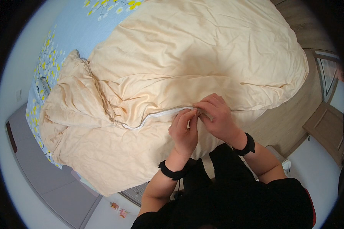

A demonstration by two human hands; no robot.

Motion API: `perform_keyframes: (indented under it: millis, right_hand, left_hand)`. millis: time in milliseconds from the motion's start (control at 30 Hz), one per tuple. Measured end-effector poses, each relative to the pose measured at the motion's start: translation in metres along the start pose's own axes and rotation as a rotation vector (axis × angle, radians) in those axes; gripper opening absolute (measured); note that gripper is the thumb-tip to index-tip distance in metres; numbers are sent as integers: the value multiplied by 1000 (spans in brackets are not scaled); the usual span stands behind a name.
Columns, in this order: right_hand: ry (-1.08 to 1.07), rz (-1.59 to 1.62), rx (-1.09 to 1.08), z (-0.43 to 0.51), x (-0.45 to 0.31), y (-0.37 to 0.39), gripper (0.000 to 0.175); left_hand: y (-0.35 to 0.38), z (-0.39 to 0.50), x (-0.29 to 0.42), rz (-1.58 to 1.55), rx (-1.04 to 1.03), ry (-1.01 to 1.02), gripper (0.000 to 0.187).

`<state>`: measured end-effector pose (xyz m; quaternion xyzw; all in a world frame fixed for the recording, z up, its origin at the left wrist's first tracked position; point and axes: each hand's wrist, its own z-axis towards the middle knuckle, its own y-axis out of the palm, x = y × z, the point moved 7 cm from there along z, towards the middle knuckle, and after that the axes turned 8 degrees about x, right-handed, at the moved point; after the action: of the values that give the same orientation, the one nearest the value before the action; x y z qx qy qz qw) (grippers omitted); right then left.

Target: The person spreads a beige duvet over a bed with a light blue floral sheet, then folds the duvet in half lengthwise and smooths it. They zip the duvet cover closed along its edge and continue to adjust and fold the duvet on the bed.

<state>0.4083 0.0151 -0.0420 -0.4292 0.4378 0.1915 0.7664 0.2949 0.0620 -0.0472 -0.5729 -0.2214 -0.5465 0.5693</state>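
Note:
A cream duvet cover spreads over the bed, wrinkled and puffed up, with a folded part bunched at the left. A white zipper curves along its near side toward my hands. My left hand pinches the zipper's edge between thumb and fingers. Right beside it, my right hand grips the same spot, fingertips almost touching the left ones. Whatever small part sits between the fingertips, such as a zipper pull, is hidden. To the right of my hands the seam runs on along the fabric.
Under the cover lies a light blue sheet with yellow and white flowers. A grey padded headboard stands at the left. Wooden flooring and a brown door are on the right. Small items show at the lower left.

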Motion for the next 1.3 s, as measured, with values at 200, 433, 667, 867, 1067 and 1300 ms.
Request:
perform_keyframes:
  millis: [200,433,667,867,1067,1300]
  right_hand:
    - [107,8,4,-7,11,-7,15]
    - [140,-5,14,-8,17,-21,12]
    - [99,-41,-27,-13,13,-22,13]
    - [61,-92,-35,-13,15,-28,14]
    - [81,-138,-113,-18,20,-31,13]
    - [-145,-75,-212,-49,23,-13,11]
  left_hand:
    - [-19,-8,-2,62,151,-100,13]
    - [-65,-8,-30,77,315,-228,9]
    - [-98,-2,-42,142,323,-158,7]
    - [-135,-2,-89,51,550,-352,5]
    - [-192,1,-148,-8,648,-471,11]
    - [-197,-5,-192,-29,490,-922,51]
